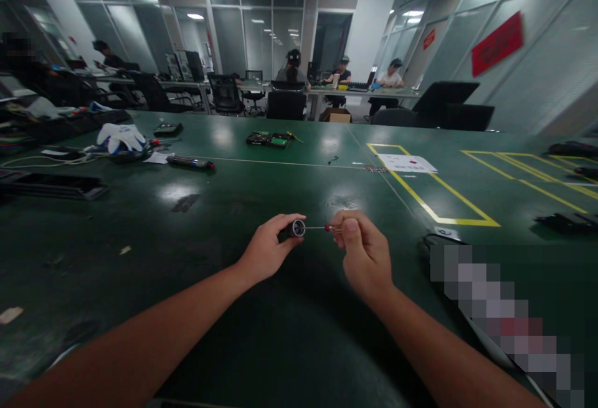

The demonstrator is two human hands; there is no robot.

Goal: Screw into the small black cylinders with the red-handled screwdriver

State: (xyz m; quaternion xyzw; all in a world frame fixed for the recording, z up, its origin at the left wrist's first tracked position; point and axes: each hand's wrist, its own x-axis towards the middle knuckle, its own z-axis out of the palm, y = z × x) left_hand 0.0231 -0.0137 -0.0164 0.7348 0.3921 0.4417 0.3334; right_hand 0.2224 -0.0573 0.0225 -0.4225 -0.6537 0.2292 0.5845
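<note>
Our bare left forearm (159,327) reaches in from the lower left corner and our bare right forearm (443,346) from the lower right, both slanting inward until our hands face each other, near but apart, around mid-view. Our left hand (266,249) grips in a sideways C, its index finger (290,217) stretched across the top and its thumb (290,245) below. Our right hand (369,252) pinches, its fingers curled inward and its thumb (352,235) bent toward them.
</note>
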